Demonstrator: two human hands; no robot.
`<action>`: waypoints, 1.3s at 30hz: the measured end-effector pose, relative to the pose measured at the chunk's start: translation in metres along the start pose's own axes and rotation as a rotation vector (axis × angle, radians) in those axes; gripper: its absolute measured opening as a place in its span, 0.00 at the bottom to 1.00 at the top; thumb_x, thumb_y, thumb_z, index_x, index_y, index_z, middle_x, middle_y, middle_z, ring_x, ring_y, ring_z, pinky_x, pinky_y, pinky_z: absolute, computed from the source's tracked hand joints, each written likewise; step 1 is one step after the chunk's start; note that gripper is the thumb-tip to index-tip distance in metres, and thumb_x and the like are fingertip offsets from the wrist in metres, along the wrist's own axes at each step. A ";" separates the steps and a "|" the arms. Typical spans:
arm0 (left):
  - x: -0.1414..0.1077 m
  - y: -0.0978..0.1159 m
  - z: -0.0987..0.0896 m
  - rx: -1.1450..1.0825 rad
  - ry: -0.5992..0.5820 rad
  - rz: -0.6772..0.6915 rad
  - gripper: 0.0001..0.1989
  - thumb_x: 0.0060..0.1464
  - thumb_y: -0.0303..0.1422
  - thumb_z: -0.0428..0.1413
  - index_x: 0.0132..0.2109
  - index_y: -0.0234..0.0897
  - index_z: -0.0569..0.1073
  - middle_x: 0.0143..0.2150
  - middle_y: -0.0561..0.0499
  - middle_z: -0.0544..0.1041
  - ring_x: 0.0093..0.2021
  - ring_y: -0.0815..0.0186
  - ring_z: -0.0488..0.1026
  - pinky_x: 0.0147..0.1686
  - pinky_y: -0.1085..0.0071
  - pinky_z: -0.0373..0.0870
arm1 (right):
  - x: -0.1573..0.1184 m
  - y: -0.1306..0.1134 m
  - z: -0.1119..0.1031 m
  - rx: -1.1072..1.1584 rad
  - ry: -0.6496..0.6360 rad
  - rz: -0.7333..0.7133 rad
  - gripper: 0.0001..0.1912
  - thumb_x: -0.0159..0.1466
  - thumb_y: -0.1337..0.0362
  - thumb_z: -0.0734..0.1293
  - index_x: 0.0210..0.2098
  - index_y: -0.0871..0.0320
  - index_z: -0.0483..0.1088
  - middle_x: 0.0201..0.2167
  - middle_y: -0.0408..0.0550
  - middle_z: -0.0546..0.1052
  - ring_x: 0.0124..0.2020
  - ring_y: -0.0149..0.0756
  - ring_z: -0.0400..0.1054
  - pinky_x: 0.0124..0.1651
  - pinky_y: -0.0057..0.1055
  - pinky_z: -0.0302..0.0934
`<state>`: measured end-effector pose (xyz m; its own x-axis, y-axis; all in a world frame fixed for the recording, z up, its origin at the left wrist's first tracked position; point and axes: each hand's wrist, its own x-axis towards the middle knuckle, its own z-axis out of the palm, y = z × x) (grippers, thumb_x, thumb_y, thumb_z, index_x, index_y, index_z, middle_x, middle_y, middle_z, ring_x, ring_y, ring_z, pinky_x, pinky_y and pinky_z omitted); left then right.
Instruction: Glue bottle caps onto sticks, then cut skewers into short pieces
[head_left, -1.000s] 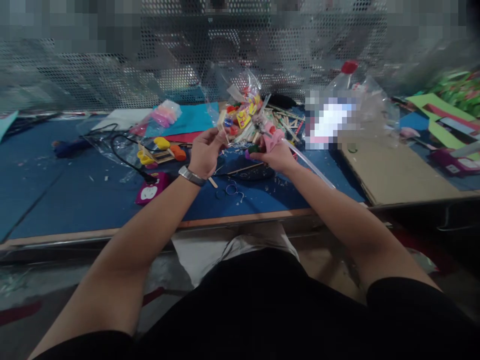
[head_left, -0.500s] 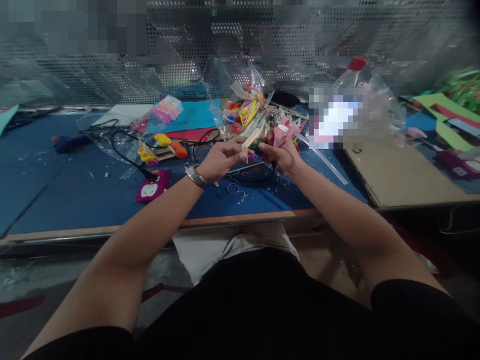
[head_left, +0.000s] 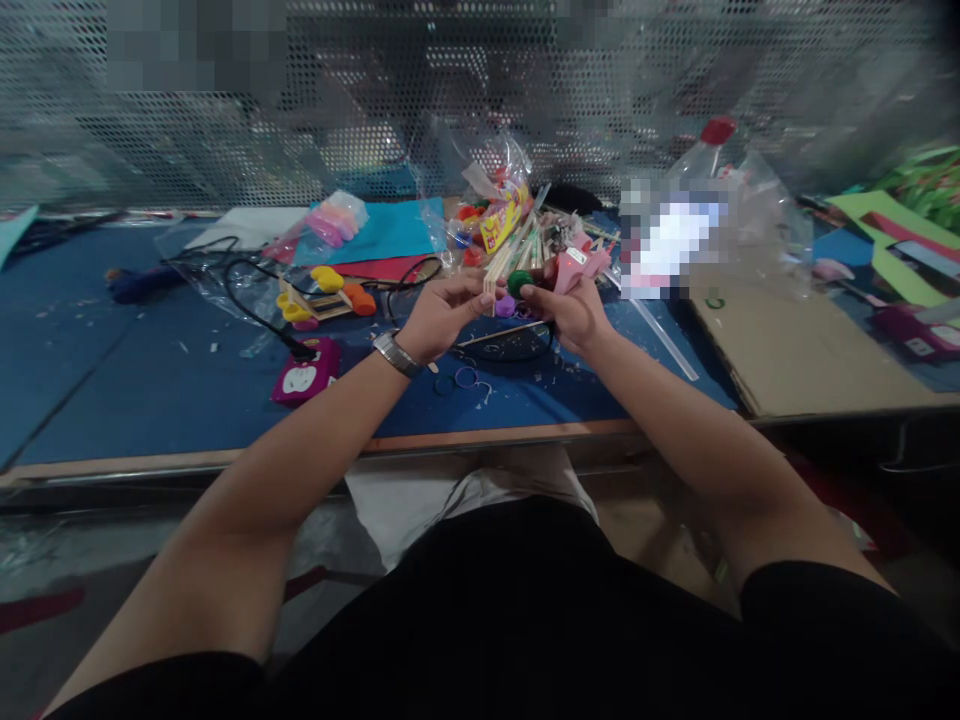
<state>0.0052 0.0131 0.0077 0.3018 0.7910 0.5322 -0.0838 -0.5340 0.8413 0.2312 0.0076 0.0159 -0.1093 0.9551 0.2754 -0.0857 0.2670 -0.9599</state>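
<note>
My left hand [head_left: 448, 313] is closed around a small bundle of pale craft sticks [head_left: 491, 282], their ends poking out past the thumb. Facing it, my right hand [head_left: 570, 312] has its thumb tip on a dark green bottle cap [head_left: 519, 283], close beside the sticks. A pink glue gun [head_left: 581, 264] with a white label rests in the same right hand, its grip hidden by the fingers. Below the hands, a purple cap [head_left: 505, 306] is partly covered. A stick frame with yellow and orange caps [head_left: 327, 294] sits to the left.
A purple power block [head_left: 307, 372] with a black plug stands at the left front. Cables loop across the blue table [head_left: 157, 380]. Behind my hands lie a yellow packet [head_left: 501, 218] and loose sticks. Cardboard [head_left: 817, 350] and a large clear bottle [head_left: 694, 165] are on the right.
The glue gun has shifted slightly right and turned in my right hand. The green cap shows more fully between the hands, and the sticks point more upright.
</note>
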 end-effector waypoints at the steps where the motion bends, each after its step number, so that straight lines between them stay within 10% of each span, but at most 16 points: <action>1: 0.000 0.001 0.000 0.041 0.029 0.004 0.21 0.57 0.56 0.73 0.42 0.43 0.90 0.47 0.44 0.89 0.49 0.60 0.85 0.52 0.62 0.82 | 0.000 -0.001 -0.001 0.002 0.017 0.002 0.33 0.53 0.44 0.83 0.38 0.49 0.58 0.42 0.48 0.77 0.45 0.47 0.78 0.49 0.50 0.80; 7: 0.001 0.005 -0.002 0.345 0.192 0.191 0.23 0.59 0.58 0.71 0.40 0.42 0.90 0.38 0.48 0.87 0.37 0.65 0.81 0.38 0.67 0.76 | -0.004 -0.007 -0.005 0.006 0.003 -0.009 0.40 0.47 0.39 0.84 0.40 0.48 0.56 0.39 0.42 0.69 0.33 0.37 0.67 0.38 0.42 0.71; 13: 0.000 0.008 -0.005 0.481 0.116 0.393 0.14 0.68 0.49 0.68 0.45 0.45 0.90 0.40 0.50 0.85 0.37 0.68 0.80 0.39 0.63 0.76 | -0.007 -0.013 -0.004 0.008 -0.008 0.013 0.43 0.44 0.36 0.84 0.40 0.48 0.56 0.38 0.43 0.68 0.33 0.38 0.66 0.36 0.41 0.68; 25: -0.002 0.011 -0.005 0.564 -0.033 0.349 0.07 0.66 0.42 0.69 0.46 0.50 0.91 0.43 0.48 0.87 0.46 0.59 0.83 0.50 0.60 0.79 | -0.007 -0.010 -0.006 0.005 0.016 -0.054 0.42 0.45 0.34 0.86 0.38 0.49 0.60 0.38 0.42 0.73 0.30 0.34 0.67 0.34 0.39 0.71; 39: -0.001 0.013 -0.005 0.484 -0.020 0.301 0.07 0.61 0.41 0.74 0.46 0.53 0.92 0.43 0.49 0.87 0.47 0.58 0.83 0.53 0.57 0.78 | -0.007 -0.008 -0.009 -0.098 -0.028 -0.052 0.35 0.53 0.43 0.84 0.40 0.49 0.58 0.42 0.49 0.78 0.45 0.51 0.77 0.44 0.52 0.78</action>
<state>-0.0009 0.0064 0.0186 0.3505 0.5796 0.7357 0.2747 -0.8146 0.5109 0.2411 0.0002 0.0209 -0.1352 0.9360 0.3249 0.0047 0.3285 -0.9445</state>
